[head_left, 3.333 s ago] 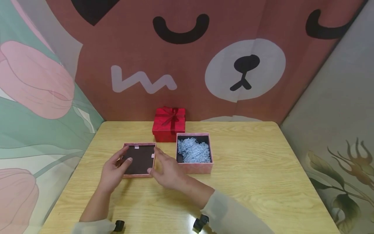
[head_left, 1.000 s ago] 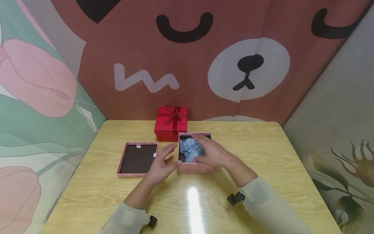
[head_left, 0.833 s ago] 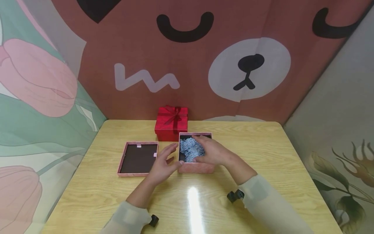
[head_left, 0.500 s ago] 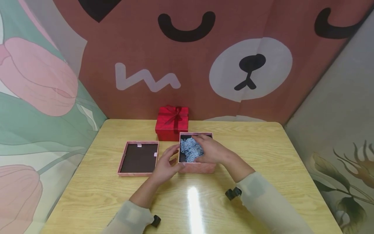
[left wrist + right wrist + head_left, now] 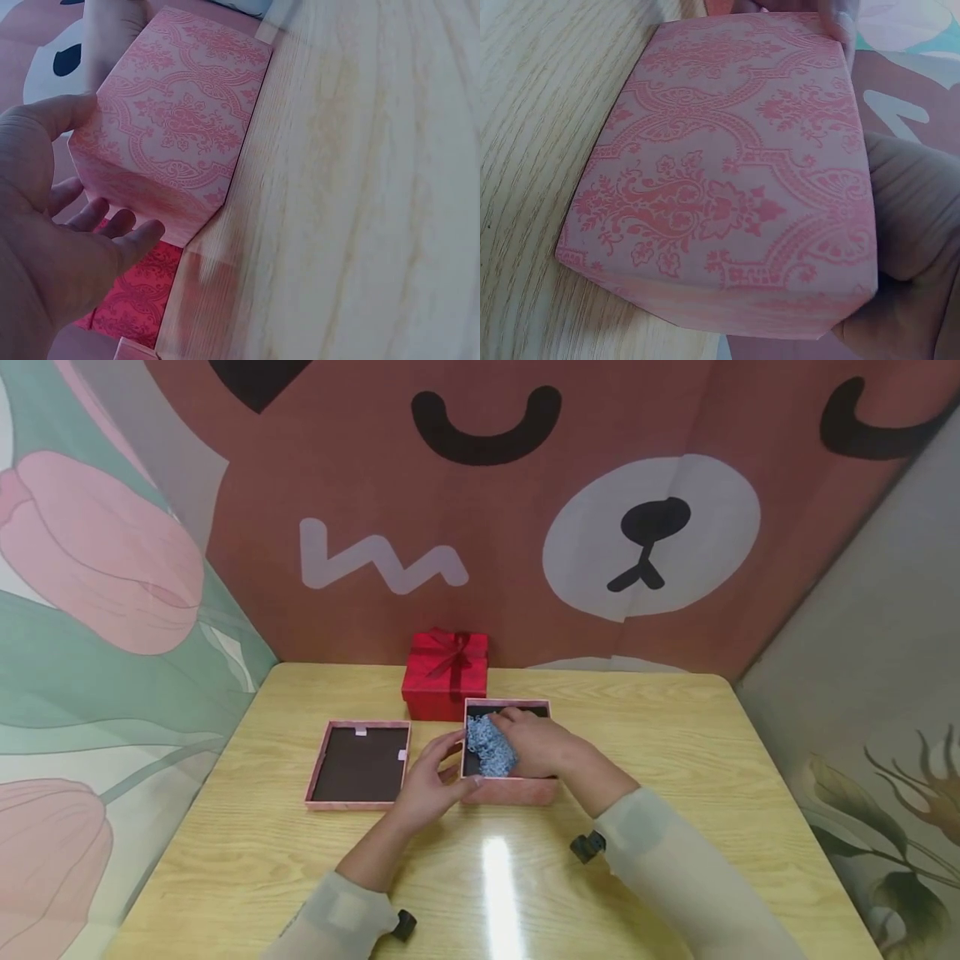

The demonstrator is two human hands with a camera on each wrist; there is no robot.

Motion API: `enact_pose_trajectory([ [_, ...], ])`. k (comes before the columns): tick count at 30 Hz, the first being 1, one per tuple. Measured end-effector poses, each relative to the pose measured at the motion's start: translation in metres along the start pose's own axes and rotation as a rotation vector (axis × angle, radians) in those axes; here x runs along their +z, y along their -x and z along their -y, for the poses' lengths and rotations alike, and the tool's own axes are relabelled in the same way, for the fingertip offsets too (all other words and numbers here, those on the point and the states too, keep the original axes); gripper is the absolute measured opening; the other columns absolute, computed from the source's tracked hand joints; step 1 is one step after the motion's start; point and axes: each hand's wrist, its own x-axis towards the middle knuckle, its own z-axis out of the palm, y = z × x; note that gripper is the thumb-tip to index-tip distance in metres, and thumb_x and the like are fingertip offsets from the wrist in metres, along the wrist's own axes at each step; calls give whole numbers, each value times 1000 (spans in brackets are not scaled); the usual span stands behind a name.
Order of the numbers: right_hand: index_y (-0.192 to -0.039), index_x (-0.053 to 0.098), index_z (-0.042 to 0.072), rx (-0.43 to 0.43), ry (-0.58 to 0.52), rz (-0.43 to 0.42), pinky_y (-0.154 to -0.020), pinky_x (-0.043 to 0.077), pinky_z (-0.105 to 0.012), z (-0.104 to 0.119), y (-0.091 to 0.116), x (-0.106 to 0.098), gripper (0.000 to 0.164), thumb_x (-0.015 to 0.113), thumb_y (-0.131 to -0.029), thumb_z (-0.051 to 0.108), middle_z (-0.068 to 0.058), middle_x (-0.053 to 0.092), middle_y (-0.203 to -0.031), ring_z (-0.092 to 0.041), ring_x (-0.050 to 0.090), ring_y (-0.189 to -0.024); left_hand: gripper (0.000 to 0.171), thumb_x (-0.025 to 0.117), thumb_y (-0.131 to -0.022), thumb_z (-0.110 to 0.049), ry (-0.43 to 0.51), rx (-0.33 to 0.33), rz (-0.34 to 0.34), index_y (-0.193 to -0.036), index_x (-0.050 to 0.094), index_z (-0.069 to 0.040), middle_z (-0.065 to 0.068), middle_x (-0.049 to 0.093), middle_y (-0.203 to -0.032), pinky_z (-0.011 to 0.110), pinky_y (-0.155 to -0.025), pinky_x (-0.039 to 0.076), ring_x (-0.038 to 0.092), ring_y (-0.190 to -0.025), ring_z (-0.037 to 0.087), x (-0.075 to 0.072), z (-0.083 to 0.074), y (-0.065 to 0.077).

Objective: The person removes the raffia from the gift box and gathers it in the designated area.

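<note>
Near the centre of the head view, the left hand [image 5: 426, 789] reached up from the lower left, its thumb touching the front wall by the near left corner of a pink patterned box [image 5: 510, 792], its fingers spread and relaxed along the left wall. The left wrist view showed those fingers gently bent, with gaps between them. From the lower right came the right hand [image 5: 542, 746], palm down over the open box, its fingers dipping inside against pale blue shredded filler [image 5: 487, 752]; its thumb and some fingertips were hidden, so whether it had closed on the filler could not be told.

The pink box had a dark interior, and the filler lay heaped mainly towards its left side. To the left, its hollow facing up, sat a shallow lid [image 5: 357, 766] with a pink rim, a dark inside and two small pale tabs. Just behind the pink box, at the upper middle of the tabletop [image 5: 637, 727], stood a closed red box [image 5: 446, 689] tied with a dark red ribbon [image 5: 452, 656].

The pink box stood between the two hands, with the filler directly under the right one and the lid just beside the left wrist.
</note>
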Motion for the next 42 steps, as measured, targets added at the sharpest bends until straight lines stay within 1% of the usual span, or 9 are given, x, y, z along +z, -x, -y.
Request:
enact_pose_trajectory([
  [3, -164, 30, 13, 22, 29, 28, -112, 46, -52, 3, -4, 2, 104, 85, -82, 46, -13, 33, -165, -33, 39, -147, 78, 85, -87, -13, -18, 2, 0, -155, 47, -11, 6, 45, -155, 50, -110, 46, 46, -143, 32, 0, 0, 0],
  [7, -165, 28, 13, 38, 46, 61, -111, 47, -52, 5, -9, 3, 101, 84, -85, 39, -14, 33, -165, -34, 42, -146, 78, 85, -87, -14, -24, 9, 4, -155, 47, -9, 7, 45, -155, 50, -109, 46, 46, -143, 33, 0, 1, -1],
  [15, -167, 20, 14, 40, -19, 109, -113, 45, -51, 6, -18, 7, 106, 84, -86, 37, -17, 31, -165, -35, 46, -142, 78, 85, -87, -12, -28, 7, 0, -155, 47, -11, 6, 46, -154, 49, -108, 48, 46, -143, 31, 0, 1, -1],
  [21, -167, 17, 9, -17, -82, 125, -116, 42, -47, 3, -25, 9, 102, 79, -91, 40, -19, 31, -163, -31, 47, -141, 78, 85, -86, -8, -9, 1, -6, -155, 47, -11, 9, 45, -155, 53, -108, 47, 45, -144, 35, 1, 4, -2],
  [25, -166, 18, 8, -54, -119, 125, -118, 39, -46, 1, -28, 10, 107, 80, -88, 44, -18, 31, -164, -32, 43, -145, 80, 84, -85, -3, 16, 1, -3, -156, 46, -8, 14, 43, -157, 57, -109, 46, 43, -145, 39, 1, 4, -3],
  [29, -165, 20, 6, -109, -158, 119, -121, 35, -45, -1, -31, 11, 105, 83, -87, 36, -16, 32, -165, -31, 39, -148, 80, 84, -85, -4, 22, 0, -1, -156, 46, -9, 14, 44, -156, 56, -109, 46, 43, -144, 37, 0, 4, -3],
  [34, -161, 29, 1, -191, -186, 104, -120, 36, -43, -3, -34, 15, 94, 82, -89, 30, -16, 42, -159, -28, 44, -143, 80, 86, -85, -10, 10, -11, -2, -155, 48, -12, 7, 46, -154, 50, -109, 48, 45, -144, 31, -1, 3, -3],
  [38, -157, 37, 5, -209, -209, 100, -119, 39, -43, -4, -35, 17, 86, 81, -90, 36, -14, 50, -151, -26, 51, -136, 79, 86, -85, -12, 8, -7, -1, -155, 48, -12, 6, 46, -153, 48, -108, 48, 45, -144, 32, -1, 2, -3],
  [42, -158, 39, 12, -204, -197, 130, -119, 38, -44, -5, -33, 17, 79, 78, -92, 32, -10, 51, -152, -23, 52, -135, 79, 86, -85, -13, -1, -8, -1, -154, 48, -12, 6, 46, -153, 48, -108, 48, 45, -144, 33, -1, 2, -4],
])
